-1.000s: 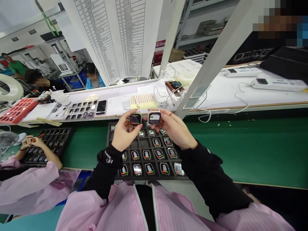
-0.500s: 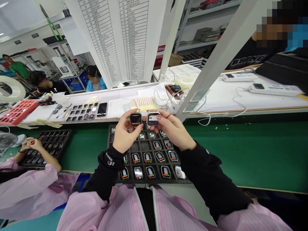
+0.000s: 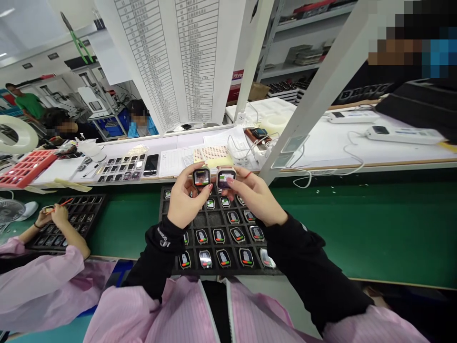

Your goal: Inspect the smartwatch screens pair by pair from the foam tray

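Between the thumb and fingers of my left hand is a smartwatch without a strap, its lit screen facing me. My right hand grips a second smartwatch, also lit, with the thumb lying over the right part of its screen. The two watches are side by side, a small gap apart, above the far part of a black compartment tray. Several more watch bodies sit in the tray's compartments, many with red and green on their screens. My hands and forearms cover parts of the tray.
A green mat covers the bench. Behind it, a raised white shelf carries a phone, a clear parts tray, papers and cables. A slanted white post stands to the right. At left, a co-worker's hands work over another black tray.
The left watch's screen has gone from mostly dark to a brighter picture. My right thumb has shifted slightly left on its watch. The co-worker's hands have moved a little.
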The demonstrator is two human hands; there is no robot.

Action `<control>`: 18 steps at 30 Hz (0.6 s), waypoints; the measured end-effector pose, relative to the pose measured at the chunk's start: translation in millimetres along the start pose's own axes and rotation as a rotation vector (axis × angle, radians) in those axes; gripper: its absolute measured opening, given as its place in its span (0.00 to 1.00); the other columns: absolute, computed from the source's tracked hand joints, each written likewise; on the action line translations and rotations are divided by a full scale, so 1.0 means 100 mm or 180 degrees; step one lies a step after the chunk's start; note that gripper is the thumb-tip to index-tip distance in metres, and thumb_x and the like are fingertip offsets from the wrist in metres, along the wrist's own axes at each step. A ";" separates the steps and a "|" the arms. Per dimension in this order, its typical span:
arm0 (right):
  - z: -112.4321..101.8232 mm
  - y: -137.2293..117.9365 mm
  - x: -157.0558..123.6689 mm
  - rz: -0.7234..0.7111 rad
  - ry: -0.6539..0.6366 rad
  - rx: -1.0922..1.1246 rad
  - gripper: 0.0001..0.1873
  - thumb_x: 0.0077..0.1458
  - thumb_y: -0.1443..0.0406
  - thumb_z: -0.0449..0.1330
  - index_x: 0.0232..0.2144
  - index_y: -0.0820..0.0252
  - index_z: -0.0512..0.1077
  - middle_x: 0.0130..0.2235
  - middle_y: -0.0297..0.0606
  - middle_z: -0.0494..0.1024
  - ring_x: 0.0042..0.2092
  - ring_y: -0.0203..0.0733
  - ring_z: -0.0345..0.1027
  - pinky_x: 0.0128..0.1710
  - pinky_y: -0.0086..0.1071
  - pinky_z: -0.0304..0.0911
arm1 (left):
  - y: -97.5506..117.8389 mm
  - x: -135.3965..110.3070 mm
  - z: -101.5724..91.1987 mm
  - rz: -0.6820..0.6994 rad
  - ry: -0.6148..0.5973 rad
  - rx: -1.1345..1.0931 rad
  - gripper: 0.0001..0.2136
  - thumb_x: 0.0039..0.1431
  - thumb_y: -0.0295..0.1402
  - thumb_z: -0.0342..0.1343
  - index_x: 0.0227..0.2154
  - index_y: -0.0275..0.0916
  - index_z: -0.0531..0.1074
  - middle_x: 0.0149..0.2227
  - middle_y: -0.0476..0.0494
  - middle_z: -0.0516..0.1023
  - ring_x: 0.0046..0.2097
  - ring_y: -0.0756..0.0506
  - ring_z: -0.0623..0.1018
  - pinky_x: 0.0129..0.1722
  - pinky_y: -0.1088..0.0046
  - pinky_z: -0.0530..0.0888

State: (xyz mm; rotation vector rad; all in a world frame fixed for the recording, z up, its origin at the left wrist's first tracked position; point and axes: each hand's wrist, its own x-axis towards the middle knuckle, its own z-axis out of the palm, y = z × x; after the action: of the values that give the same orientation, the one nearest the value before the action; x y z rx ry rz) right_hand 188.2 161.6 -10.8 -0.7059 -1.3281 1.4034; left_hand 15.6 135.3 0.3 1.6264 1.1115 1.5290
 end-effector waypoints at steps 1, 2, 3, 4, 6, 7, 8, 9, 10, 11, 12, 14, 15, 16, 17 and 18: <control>-0.01 -0.01 0.01 -0.0021 -0.0005 0.0019 0.21 0.57 0.53 0.63 0.48 0.57 0.71 0.40 0.39 0.78 0.30 0.36 0.68 0.25 0.29 0.63 | 0.00 0.01 0.00 -0.0005 -0.0010 -0.0005 0.22 0.53 0.29 0.62 0.52 0.42 0.69 0.41 0.43 0.75 0.35 0.49 0.74 0.27 0.77 0.70; -0.02 -0.03 0.02 -0.0045 -0.0013 0.0022 0.20 0.58 0.52 0.61 0.48 0.57 0.72 0.40 0.40 0.78 0.30 0.37 0.68 0.25 0.30 0.63 | 0.01 0.02 0.00 -0.0011 -0.0025 -0.0003 0.22 0.53 0.29 0.62 0.53 0.42 0.69 0.39 0.44 0.75 0.34 0.49 0.73 0.26 0.77 0.69; -0.03 -0.06 0.03 -0.0069 -0.0021 0.0009 0.20 0.60 0.51 0.59 0.47 0.57 0.72 0.40 0.40 0.78 0.30 0.37 0.69 0.25 0.31 0.63 | 0.02 0.03 0.00 -0.0019 -0.0046 0.0006 0.23 0.53 0.28 0.62 0.53 0.42 0.69 0.36 0.45 0.74 0.33 0.50 0.72 0.26 0.77 0.68; -0.04 -0.09 0.05 -0.0098 -0.0027 -0.0010 0.20 0.60 0.51 0.58 0.47 0.58 0.72 0.39 0.40 0.78 0.30 0.38 0.69 0.25 0.32 0.63 | 0.03 0.04 0.00 -0.0026 -0.0063 0.0017 0.23 0.53 0.28 0.62 0.53 0.42 0.69 0.34 0.46 0.73 0.31 0.50 0.71 0.25 0.77 0.68; -0.05 -0.15 0.07 -0.0143 -0.0040 -0.0048 0.20 0.61 0.52 0.56 0.47 0.57 0.72 0.38 0.40 0.78 0.32 0.40 0.70 0.26 0.32 0.64 | 0.05 0.06 0.00 -0.0024 -0.0091 0.0046 0.23 0.53 0.28 0.62 0.54 0.43 0.68 0.33 0.47 0.72 0.30 0.51 0.69 0.25 0.77 0.67; -0.06 -0.19 0.08 -0.0167 -0.0043 -0.0063 0.19 0.61 0.52 0.56 0.48 0.57 0.72 0.39 0.40 0.78 0.33 0.41 0.71 0.26 0.32 0.64 | 0.06 0.07 0.00 -0.0001 -0.0103 0.0061 0.24 0.54 0.28 0.62 0.54 0.44 0.68 0.34 0.47 0.72 0.30 0.51 0.69 0.25 0.77 0.67; -0.06 -0.21 0.09 -0.0188 -0.0045 -0.0072 0.19 0.61 0.52 0.56 0.48 0.57 0.72 0.40 0.41 0.78 0.34 0.42 0.71 0.26 0.32 0.64 | 0.07 0.07 0.00 0.0037 -0.0115 0.0074 0.24 0.54 0.28 0.62 0.54 0.44 0.68 0.35 0.46 0.72 0.30 0.51 0.69 0.25 0.77 0.67; -0.06 -0.24 0.09 -0.0203 -0.0048 -0.0076 0.19 0.61 0.52 0.56 0.47 0.56 0.72 0.41 0.41 0.78 0.35 0.42 0.72 0.26 0.32 0.64 | 0.07 0.08 0.00 0.0080 -0.0131 0.0084 0.24 0.54 0.29 0.62 0.55 0.45 0.67 0.36 0.46 0.72 0.30 0.51 0.69 0.25 0.77 0.67; -0.06 -0.26 0.09 -0.0215 -0.0049 -0.0079 0.19 0.61 0.52 0.56 0.47 0.56 0.72 0.41 0.42 0.78 0.35 0.43 0.72 0.26 0.32 0.64 | 0.08 0.09 0.00 0.0119 -0.0150 0.0091 0.24 0.55 0.30 0.63 0.55 0.46 0.67 0.37 0.46 0.72 0.31 0.51 0.70 0.25 0.76 0.67; -0.06 -0.28 0.09 -0.0228 -0.0047 -0.0083 0.19 0.61 0.52 0.57 0.47 0.56 0.72 0.42 0.42 0.79 0.36 0.43 0.72 0.26 0.33 0.64 | 0.08 0.09 0.00 0.0153 -0.0167 0.0094 0.24 0.55 0.31 0.63 0.56 0.47 0.67 0.37 0.45 0.72 0.31 0.50 0.70 0.25 0.76 0.68; -0.06 -0.29 0.09 -0.0236 -0.0048 -0.0096 0.19 0.61 0.52 0.57 0.47 0.56 0.72 0.42 0.42 0.78 0.36 0.43 0.72 0.26 0.33 0.64 | 0.09 0.09 -0.01 0.0182 -0.0173 0.0096 0.25 0.56 0.32 0.63 0.56 0.48 0.66 0.38 0.45 0.72 0.32 0.50 0.71 0.25 0.76 0.68; -0.06 -0.31 0.08 -0.0237 -0.0061 -0.0160 0.20 0.60 0.50 0.57 0.48 0.56 0.72 0.43 0.43 0.78 0.36 0.44 0.72 0.27 0.34 0.64 | 0.11 0.09 -0.01 0.0215 -0.0161 0.0102 0.25 0.56 0.34 0.63 0.56 0.48 0.66 0.39 0.44 0.73 0.33 0.49 0.72 0.25 0.76 0.69; -0.06 -0.32 0.07 -0.0243 -0.0070 -0.0207 0.21 0.60 0.50 0.57 0.48 0.56 0.71 0.43 0.43 0.78 0.36 0.44 0.72 0.27 0.34 0.64 | 0.11 0.09 -0.01 0.0228 -0.0148 0.0105 0.24 0.56 0.34 0.63 0.56 0.48 0.66 0.41 0.44 0.73 0.34 0.48 0.73 0.26 0.75 0.70; -0.06 -0.32 0.07 -0.0245 -0.0085 -0.0256 0.21 0.60 0.49 0.56 0.48 0.55 0.71 0.43 0.43 0.78 0.36 0.44 0.72 0.27 0.34 0.64 | 0.12 0.09 -0.01 0.0241 -0.0137 0.0107 0.24 0.56 0.35 0.63 0.56 0.48 0.67 0.42 0.43 0.73 0.35 0.48 0.73 0.26 0.75 0.70; -0.06 -0.32 0.07 -0.0245 -0.0098 -0.0299 0.22 0.61 0.48 0.56 0.48 0.55 0.71 0.43 0.43 0.78 0.35 0.43 0.72 0.27 0.34 0.64 | 0.13 0.09 -0.01 0.0250 -0.0131 0.0107 0.24 0.56 0.35 0.63 0.56 0.48 0.67 0.43 0.43 0.73 0.36 0.48 0.74 0.26 0.75 0.71; -0.06 -0.32 0.06 -0.0244 -0.0109 -0.0325 0.22 0.61 0.48 0.56 0.49 0.55 0.71 0.43 0.43 0.78 0.35 0.43 0.72 0.27 0.34 0.64 | 0.13 0.08 0.00 0.0256 -0.0130 0.0105 0.24 0.56 0.35 0.63 0.56 0.47 0.67 0.45 0.42 0.73 0.37 0.47 0.74 0.27 0.75 0.72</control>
State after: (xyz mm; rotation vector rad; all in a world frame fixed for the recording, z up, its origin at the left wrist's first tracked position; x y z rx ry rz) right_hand 200.9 165.2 19.4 -0.6938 -1.4469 1.2990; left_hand 17.0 136.8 15.9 1.7358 1.0665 1.5284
